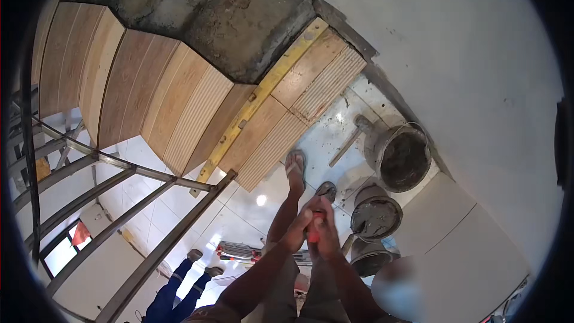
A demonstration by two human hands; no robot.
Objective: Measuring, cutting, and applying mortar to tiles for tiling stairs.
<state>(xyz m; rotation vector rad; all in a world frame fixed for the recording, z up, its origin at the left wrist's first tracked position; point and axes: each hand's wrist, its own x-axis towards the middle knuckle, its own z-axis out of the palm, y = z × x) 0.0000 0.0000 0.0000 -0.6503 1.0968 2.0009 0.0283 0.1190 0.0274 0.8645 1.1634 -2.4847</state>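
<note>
In the lower middle of the head view, my left hand (296,231) and my right hand (327,235) are closed round a red object (314,228), mostly hidden between them, with something pale pink (318,202) at its top. Below my hands are my feet in sandals (294,164) on white floor tiles. To the right stand several buckets, one holding dark grey mortar (402,161), another with grey mix and a trowel (375,215). A hammer with a wooden handle (345,149) lies beside them. Above, a yellow level (282,69) rests along wood-look stair tiles (305,72).
Curved tiled steps (137,84) meet rough cement (245,24) at upper left. A metal railing (173,215) borders the left. A white wall (466,66) rises right. A person in dark blue trousers (173,293) is at lower left; a blurred person (396,287) is at lower right.
</note>
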